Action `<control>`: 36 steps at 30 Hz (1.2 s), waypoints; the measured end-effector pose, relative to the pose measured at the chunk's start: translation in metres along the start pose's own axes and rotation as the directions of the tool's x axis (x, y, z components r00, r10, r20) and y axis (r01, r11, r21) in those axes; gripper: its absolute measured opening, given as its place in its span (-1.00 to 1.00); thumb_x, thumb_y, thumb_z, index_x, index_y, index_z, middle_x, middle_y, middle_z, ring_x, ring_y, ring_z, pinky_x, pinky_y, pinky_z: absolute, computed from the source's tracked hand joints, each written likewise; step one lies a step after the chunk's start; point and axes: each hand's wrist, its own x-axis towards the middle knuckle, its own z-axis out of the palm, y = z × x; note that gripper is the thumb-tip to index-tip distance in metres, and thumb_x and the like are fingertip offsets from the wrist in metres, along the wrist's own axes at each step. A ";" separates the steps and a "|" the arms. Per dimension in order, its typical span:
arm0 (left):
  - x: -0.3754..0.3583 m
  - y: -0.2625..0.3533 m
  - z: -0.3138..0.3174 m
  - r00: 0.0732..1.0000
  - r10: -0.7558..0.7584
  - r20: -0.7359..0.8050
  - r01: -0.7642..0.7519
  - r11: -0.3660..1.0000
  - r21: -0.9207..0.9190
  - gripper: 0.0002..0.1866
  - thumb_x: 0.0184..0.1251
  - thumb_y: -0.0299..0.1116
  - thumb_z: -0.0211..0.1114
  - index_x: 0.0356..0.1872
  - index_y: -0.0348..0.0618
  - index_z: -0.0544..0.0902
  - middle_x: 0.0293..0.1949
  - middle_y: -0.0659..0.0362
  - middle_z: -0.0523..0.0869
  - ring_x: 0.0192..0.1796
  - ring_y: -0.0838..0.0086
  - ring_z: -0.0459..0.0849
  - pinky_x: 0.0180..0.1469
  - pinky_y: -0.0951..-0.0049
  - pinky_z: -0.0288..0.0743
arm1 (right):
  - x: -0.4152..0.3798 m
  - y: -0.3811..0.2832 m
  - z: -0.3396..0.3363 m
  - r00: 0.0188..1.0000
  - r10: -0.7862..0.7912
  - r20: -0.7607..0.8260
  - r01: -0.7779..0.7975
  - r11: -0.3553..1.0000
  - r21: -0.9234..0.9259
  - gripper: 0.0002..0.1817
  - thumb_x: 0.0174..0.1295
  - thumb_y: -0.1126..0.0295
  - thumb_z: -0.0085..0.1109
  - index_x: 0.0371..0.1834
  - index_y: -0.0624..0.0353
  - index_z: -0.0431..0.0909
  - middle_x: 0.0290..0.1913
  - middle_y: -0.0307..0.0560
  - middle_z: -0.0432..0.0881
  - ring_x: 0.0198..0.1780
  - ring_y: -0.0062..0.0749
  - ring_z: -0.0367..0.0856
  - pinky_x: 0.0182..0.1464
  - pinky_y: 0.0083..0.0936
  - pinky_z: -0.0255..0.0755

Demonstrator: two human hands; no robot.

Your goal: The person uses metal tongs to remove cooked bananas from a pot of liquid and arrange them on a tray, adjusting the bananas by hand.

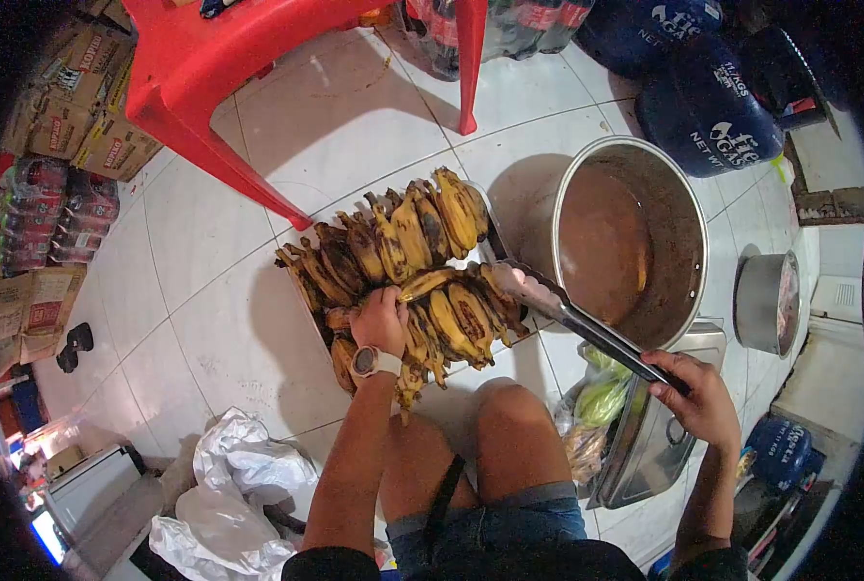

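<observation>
Two rows of ripe, yellow-brown boiled-looking bananas in their skins fill a shallow metal tray on the floor. My left hand, with a watch at the wrist, reaches into the near row; its fingers close around the end of one banana lying across the others. In my right hand is the dark handle of a pair of metal tongs. The tongs' tips lie over the tray's right side, close to the bananas. Whether they grip anything cannot be made out.
A large pot of brown liquid stands right of the tray. Beyond it are blue gas cylinders and a smaller pot. A red plastic chair stands behind the tray. White plastic bags lie at lower left, a metal lid at right.
</observation>
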 end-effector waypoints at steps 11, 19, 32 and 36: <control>0.016 0.034 0.006 0.946 0.155 0.284 -0.213 0.960 0.184 -0.67 0.09 -0.28 -0.08 -0.14 -0.20 0.43 -0.15 0.10 0.49 -0.10 0.27 0.43 -0.06 0.29 0.29 | -0.001 0.005 0.005 0.999 -0.030 -0.045 0.030 0.999 -0.014 -0.66 -0.09 0.49 0.10 -0.16 0.19 0.40 -0.32 0.03 0.51 -0.27 -0.17 0.49 -0.22 -0.48 0.33; 0.037 0.028 0.026 0.767 -0.105 0.634 -0.028 0.980 0.196 -0.56 0.15 -0.13 -0.27 -0.08 -0.14 0.41 -0.05 0.03 0.42 -0.01 0.19 0.39 0.05 0.22 0.21 | -0.011 0.018 -0.003 0.993 0.014 -0.117 -0.007 0.998 0.057 -0.68 -0.06 0.50 0.09 -0.16 0.21 0.40 -0.31 0.02 0.51 -0.28 -0.25 0.50 -0.23 -0.51 0.33; 0.006 0.024 -0.031 0.969 0.232 0.080 -0.235 0.971 0.034 -0.67 0.04 -0.30 0.06 -0.10 -0.05 0.43 -0.17 0.11 0.45 -0.12 0.22 0.37 -0.07 0.27 0.26 | 0.019 0.129 -0.044 0.861 0.504 -0.064 -0.504 0.863 0.013 -0.64 0.04 0.44 -0.04 -0.12 0.12 0.07 -0.51 -0.07 0.44 -0.61 -0.51 0.41 -0.71 -0.57 0.27; 0.032 0.032 -0.018 0.962 0.273 0.034 -0.275 0.951 0.139 -0.68 0.01 -0.33 0.10 -0.14 -0.03 0.45 -0.22 0.12 0.47 -0.12 0.23 0.37 -0.08 0.30 0.28 | 0.045 0.158 -0.053 0.907 0.403 -0.123 -0.403 0.745 -0.532 -0.59 -0.04 0.45 -0.08 -0.09 0.10 0.06 -0.48 0.17 0.48 -0.48 -0.04 0.50 -0.47 -0.29 0.36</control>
